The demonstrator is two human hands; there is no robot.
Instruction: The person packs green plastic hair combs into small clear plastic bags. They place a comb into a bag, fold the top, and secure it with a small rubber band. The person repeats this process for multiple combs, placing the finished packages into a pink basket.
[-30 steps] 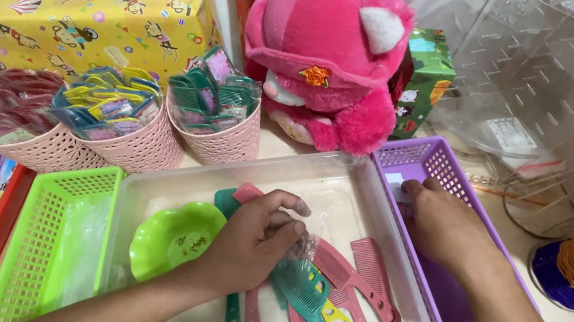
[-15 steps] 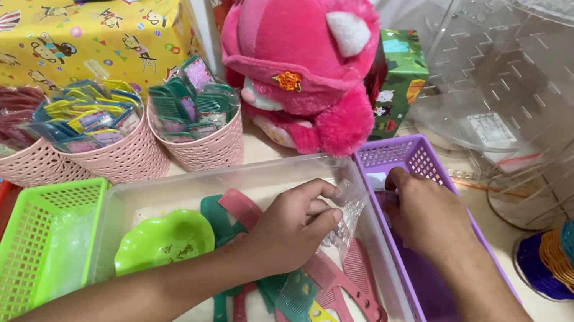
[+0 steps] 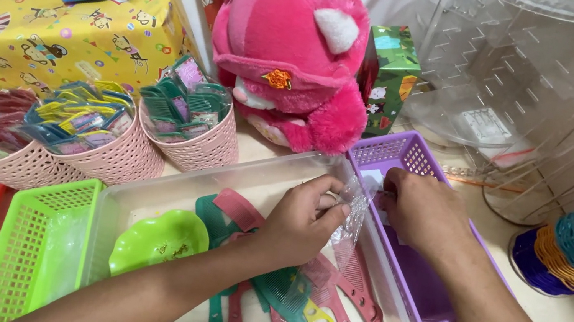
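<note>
The left hand [image 3: 304,218] pinches a clear plastic wrapper [image 3: 347,225] between thumb and fingers, over the see-through tray [image 3: 398,311]. The wrapper hangs down onto the pink and teal combs [image 3: 309,304] that lie in the tray. The right hand [image 3: 422,211] is curled inside the purple basket [image 3: 412,155] just beside the tray, fingers closed on something small and pale; I cannot tell what. A pink plush toy [image 3: 287,44] sits behind.

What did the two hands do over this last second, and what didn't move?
The left hand lifted a clear crinkly plastic wrapper off the combs toward the purple plastic basket, where the right hand slid back to meet it. The pink and teal combs and green dish stayed put.
</note>
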